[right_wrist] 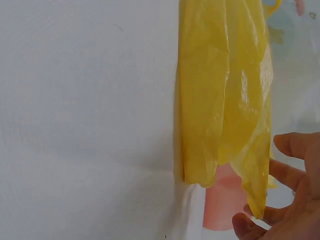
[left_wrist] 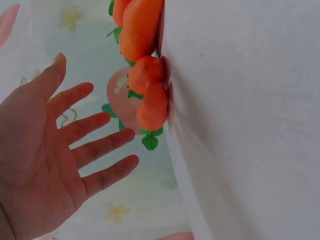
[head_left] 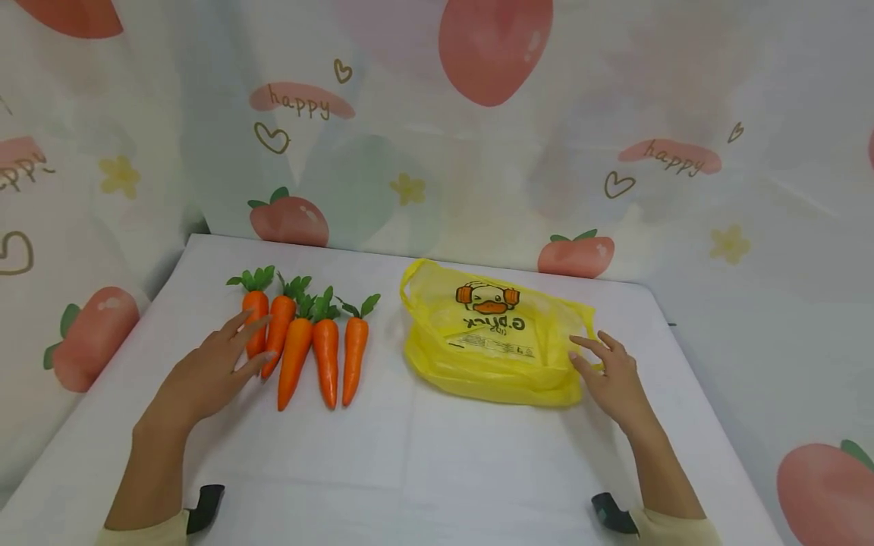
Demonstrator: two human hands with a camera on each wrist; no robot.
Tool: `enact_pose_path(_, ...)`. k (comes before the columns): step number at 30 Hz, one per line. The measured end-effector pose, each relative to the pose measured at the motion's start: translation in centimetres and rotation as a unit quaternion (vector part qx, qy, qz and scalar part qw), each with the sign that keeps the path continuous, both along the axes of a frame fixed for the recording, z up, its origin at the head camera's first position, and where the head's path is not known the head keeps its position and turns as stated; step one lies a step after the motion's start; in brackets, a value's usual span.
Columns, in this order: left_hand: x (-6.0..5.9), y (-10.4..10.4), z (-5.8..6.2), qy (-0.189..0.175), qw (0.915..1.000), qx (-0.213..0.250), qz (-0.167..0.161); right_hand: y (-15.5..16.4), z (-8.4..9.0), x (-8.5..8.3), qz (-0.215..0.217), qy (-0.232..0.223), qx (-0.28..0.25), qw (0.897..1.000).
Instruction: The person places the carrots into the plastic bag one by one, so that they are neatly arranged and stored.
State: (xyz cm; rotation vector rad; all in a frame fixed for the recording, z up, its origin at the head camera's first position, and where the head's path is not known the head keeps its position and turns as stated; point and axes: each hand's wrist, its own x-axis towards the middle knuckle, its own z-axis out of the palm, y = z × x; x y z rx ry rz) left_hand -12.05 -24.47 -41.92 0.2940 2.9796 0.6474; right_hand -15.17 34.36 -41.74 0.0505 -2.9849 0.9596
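Head view shows the left hand [head_left: 212,371] spread flat just beside five carrots [head_left: 307,341], whose long axes run away from the person. The right hand [head_left: 614,379], fingers relaxed, touches the yellow bag [head_left: 492,341] lying on the counter [head_left: 410,455].

Head cam looks down-fwd over whole bench [head_left: 423,455]; wrist cams sit close, sideways, sharing its carrots [left_wrist: 145,75] & yellow bag [right_wrist: 220,100].

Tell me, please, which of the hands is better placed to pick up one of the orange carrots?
Left, probably. The left hand hovers open over the leftmost orange plastic carrots, while the right hand is beside the crumpled yellow plastic bag, across the white table.
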Motion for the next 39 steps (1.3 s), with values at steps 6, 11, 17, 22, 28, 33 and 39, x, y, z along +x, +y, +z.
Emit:
enact_pose_path(6,-1.1,-1.1,-0.5,-0.034,0.9989,0.031,0.013,0.1,0.1,-0.3,-0.029,-0.033,-0.048,0.998)
enact_pose_path(11,-2.0,-1.7,-0.9,-0.052,0.9966,0.061,0.019,0.0,0.0,-0.8,-0.045,-0.069,-0.082,0.993)
enact_pose_path(17,-2.7,-2.3,-1.4,-0.064,0.992,0.104,0.03,0.1,0.0,-1.5,-0.038,-0.089,-0.103,0.99)
enact_pose_path(22,-3.3,-2.3,-1.4,-0.073,0.9897,0.119,0.032,0.5,0.1,-1.7,-0.037,-0.093,-0.11,0.989)
enact_pose_path(28,-4.2,-2.8,-1.6,-0.067,0.9891,0.129,0.027,0.8,0.3,-2.5,-0.054,-0.111,-0.128,0.984)
enact_pose_path(33,-4.8,-3.3,-1.7,-0.071,0.9883,0.13,0.035,0.8,0.4,-3.1,-0.058,-0.123,-0.147,0.98)
enact_pose_path(39,-5.2,-3.2,-1.8,-0.063,0.9867,0.147,0.026,1.2,0.5,-3.7,-0.045,-0.143,-0.159,0.976)
